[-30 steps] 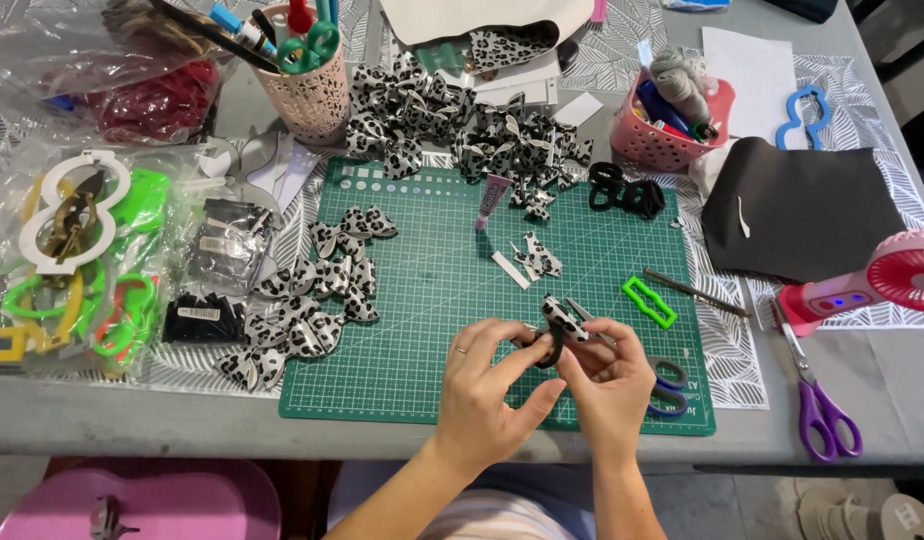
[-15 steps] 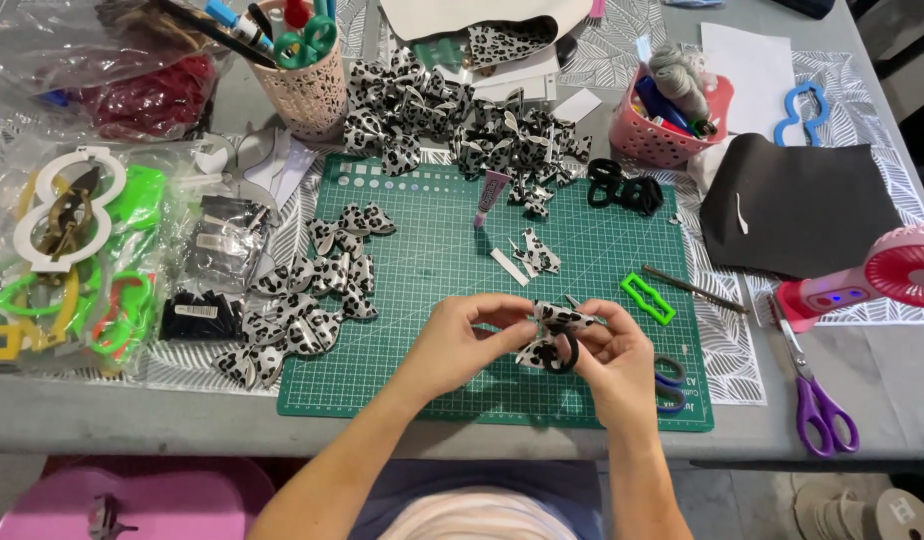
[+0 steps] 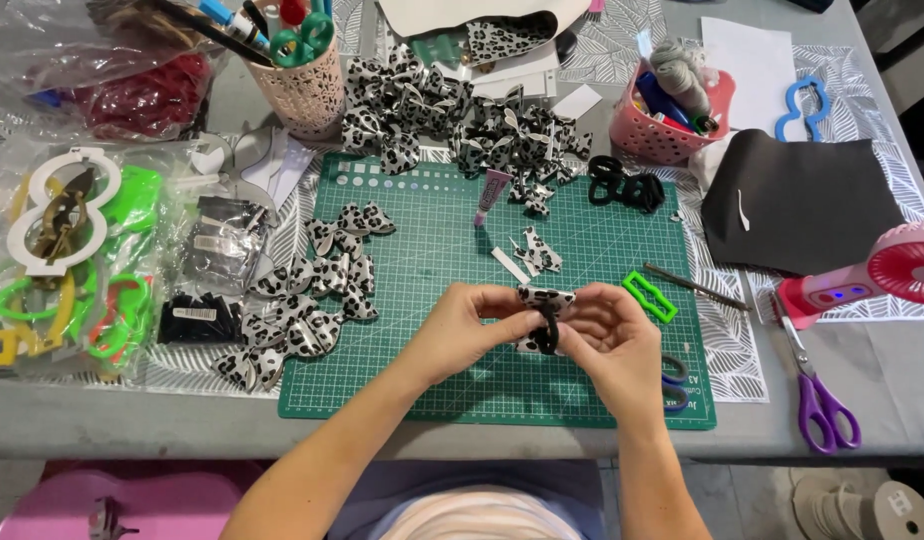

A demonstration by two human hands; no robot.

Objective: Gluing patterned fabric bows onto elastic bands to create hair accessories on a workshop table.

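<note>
- Lying at the far left of the counter (image 3: 882, 370): clear bags of green and white templates (image 3: 62, 260). Untouched, same place as a second earlier.
- Standing behind them: a pink lattice cup (image 3: 302, 90) of pens and scissors.
- Spread on the left part of the green cutting mat (image 3: 432, 380): a loose row of finished leopard-print bows (image 3: 302, 300). Well apart from both hands, not shifted.
- Left hand (image 3: 462, 330): grip clenched, thumb and fingertips pinching the left end of the leopard-print bow (image 3: 547, 297). Sits slightly higher on the mat than a second earlier.
- Held low over the middle of the mat, between the two hands: the bow, now turned flat and lying across the top of the black elastic loop (image 3: 548, 330). Half a second earlier, bunched together with the loop; now clearly separated, bow above, ring hanging below.
- Judged from this: alignment of bow to loop under way, joining not yet finished.
- Right hand (image 3: 612, 345): grip clenched on the right end of the bow and on the loop, fingers curled round it. Position almost unchanged.
- Just right of the hands: a green rectangular frame (image 3: 650, 296), untouched.
- Further back on the mat: a glue tube (image 3: 490, 192) and spare black hair ties (image 3: 627, 188).
- Off the mat at the right: purple scissors (image 3: 822, 400) and a pink hand fan (image 3: 882, 270), both at rest.
</note>
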